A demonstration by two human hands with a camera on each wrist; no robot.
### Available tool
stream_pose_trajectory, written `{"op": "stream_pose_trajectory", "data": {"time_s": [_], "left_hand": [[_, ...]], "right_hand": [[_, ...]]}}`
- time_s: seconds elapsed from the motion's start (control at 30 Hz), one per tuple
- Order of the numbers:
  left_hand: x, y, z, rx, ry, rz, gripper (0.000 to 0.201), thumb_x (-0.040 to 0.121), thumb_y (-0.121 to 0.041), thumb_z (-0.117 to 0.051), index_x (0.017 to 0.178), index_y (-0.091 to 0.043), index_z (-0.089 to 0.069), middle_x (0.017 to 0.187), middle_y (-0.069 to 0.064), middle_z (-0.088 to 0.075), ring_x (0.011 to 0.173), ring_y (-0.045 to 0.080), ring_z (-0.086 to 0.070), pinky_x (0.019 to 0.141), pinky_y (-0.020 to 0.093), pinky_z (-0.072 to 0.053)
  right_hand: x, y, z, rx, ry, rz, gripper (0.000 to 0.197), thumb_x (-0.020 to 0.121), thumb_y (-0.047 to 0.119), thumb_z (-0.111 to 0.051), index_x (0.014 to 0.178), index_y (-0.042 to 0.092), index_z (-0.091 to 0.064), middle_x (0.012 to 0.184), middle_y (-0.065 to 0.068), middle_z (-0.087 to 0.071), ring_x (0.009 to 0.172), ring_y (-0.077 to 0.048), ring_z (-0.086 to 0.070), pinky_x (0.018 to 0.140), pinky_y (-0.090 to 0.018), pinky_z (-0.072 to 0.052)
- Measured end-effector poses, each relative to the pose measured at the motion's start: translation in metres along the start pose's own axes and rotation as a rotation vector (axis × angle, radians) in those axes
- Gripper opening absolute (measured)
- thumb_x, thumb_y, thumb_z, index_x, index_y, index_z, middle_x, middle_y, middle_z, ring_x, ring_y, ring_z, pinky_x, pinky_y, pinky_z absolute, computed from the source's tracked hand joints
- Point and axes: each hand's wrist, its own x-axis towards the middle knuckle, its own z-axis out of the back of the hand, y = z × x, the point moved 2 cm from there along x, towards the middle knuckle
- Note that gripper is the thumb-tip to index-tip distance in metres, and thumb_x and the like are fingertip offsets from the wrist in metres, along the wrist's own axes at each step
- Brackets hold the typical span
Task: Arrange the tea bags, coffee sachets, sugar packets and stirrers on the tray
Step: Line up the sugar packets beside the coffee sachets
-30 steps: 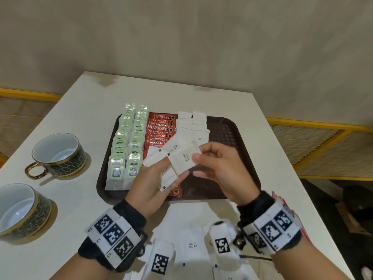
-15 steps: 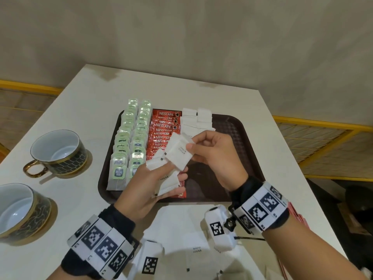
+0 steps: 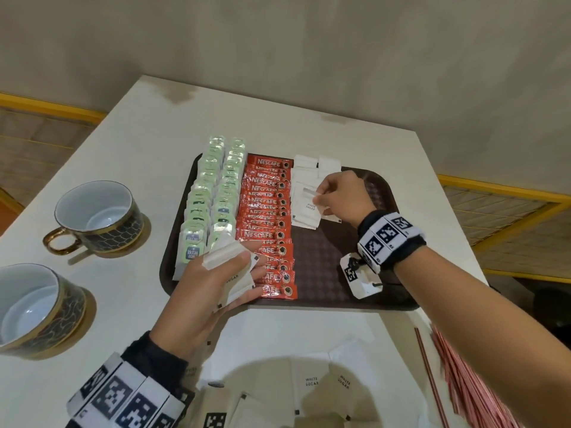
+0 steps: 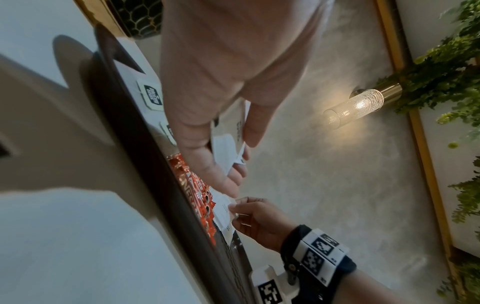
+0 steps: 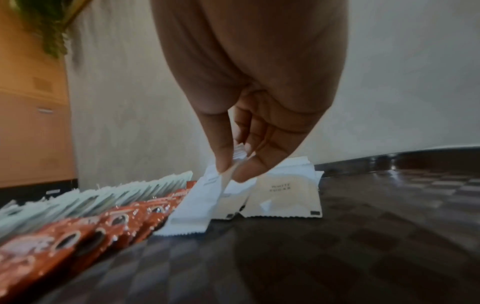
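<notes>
Far left on the white table (image 3: 123,291) there are two cups (image 3: 100,216) with dark patterned sides and gold rims, each on its own coaster and both with nothing visible inside.

Next over is the brown tray (image 3: 355,291), filled in columns. Two columns of pale green tea bags (image 3: 213,196) overlap like shingles along its left side, then a column of red Nescafe coffee sachets (image 3: 268,217) runs from the far edge to the near edge. Right of those, a short run of white sugar packets (image 3: 304,177) covers only the far part, so the near and right side of the tray shows its bare checkered floor.

The left hand (image 3: 204,291) hangs over the tray's near left corner, thumb and fingers gripping a small stack of sugar packets (image 3: 230,273), fanned out a bit, "SUGAR" readable on one.

The right hand (image 3: 341,196) is down at the sugar column, thumb and fingertips (image 5: 223,162) pinching the top edge of one white packet (image 5: 194,203). Its bottom edge touches the tray, tilted, just beside the sachets, and it's plain white with crimped ends.

Near the front edge, more loose sugar packets (image 3: 312,384) lie in a pile on the table, and to the right a bundle of thin red-and-white stirrers (image 3: 463,387) is off the tray.
</notes>
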Motion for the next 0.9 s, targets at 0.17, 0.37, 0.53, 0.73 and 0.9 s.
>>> {"op": "stream_pose_trajectory", "data": {"time_s": [0.17,0.37,0.53,0.73,0.9], "left_hand": [[-0.005,0.002,0.003,-0.002,-0.017,-0.023,0.026,0.093,-0.013,-0.058,0.117,-0.013,-0.068,0.11,0.011,-0.073,0.098,0.022,-0.072,0.073,0.035,-0.062],[-0.005,-0.001,0.004,-0.026,-0.026,-0.036,0.028,0.093,-0.013,-0.058,0.12,-0.012,-0.066,0.11,0.009,-0.074,0.097,0.022,-0.073,0.073,0.036,-0.062],[-0.006,-0.001,0.0,-0.062,-0.003,-0.015,0.028,0.093,-0.014,-0.058,0.12,-0.014,-0.067,0.112,0.011,-0.073,0.099,0.023,-0.072,0.073,0.038,-0.061],[-0.006,-0.005,-0.01,-0.162,0.08,0.064,0.031,0.098,-0.012,-0.046,0.127,-0.01,-0.058,0.114,0.016,-0.071,0.104,0.031,-0.07,0.083,0.053,-0.055],[-0.005,-0.008,-0.019,-0.123,0.127,0.033,0.028,0.098,-0.007,-0.048,0.123,-0.009,-0.059,0.113,0.016,-0.072,0.104,0.03,-0.07,0.083,0.052,-0.055]], "right_hand": [[0.006,0.003,-0.003,-0.169,-0.011,0.067,0.014,0.079,0.003,-0.075,0.073,0.009,-0.064,0.077,-0.001,-0.06,0.063,-0.003,-0.051,0.055,-0.013,-0.039],[0.012,0.003,0.039,-0.114,0.18,-0.023,0.015,0.079,0.008,-0.077,0.071,0.012,-0.066,0.064,0.001,-0.058,0.055,-0.009,-0.048,0.045,-0.014,-0.037],[0.02,-0.02,0.05,-0.222,0.315,-0.101,0.011,0.076,0.007,-0.08,0.076,0.006,-0.069,0.069,-0.004,-0.063,0.061,-0.011,-0.055,0.05,-0.019,-0.046],[0.029,-0.032,0.033,-0.348,0.164,-0.016,0.014,0.077,0.007,-0.078,0.077,0.009,-0.065,0.077,-0.002,-0.062,0.072,-0.018,-0.06,0.055,-0.021,-0.047],[0.004,-0.006,0.041,-0.313,-0.005,0.208,0.012,0.081,0.018,-0.076,0.086,0.016,-0.065,0.083,0.002,-0.062,0.078,-0.015,-0.057,0.069,-0.021,-0.043]]}}
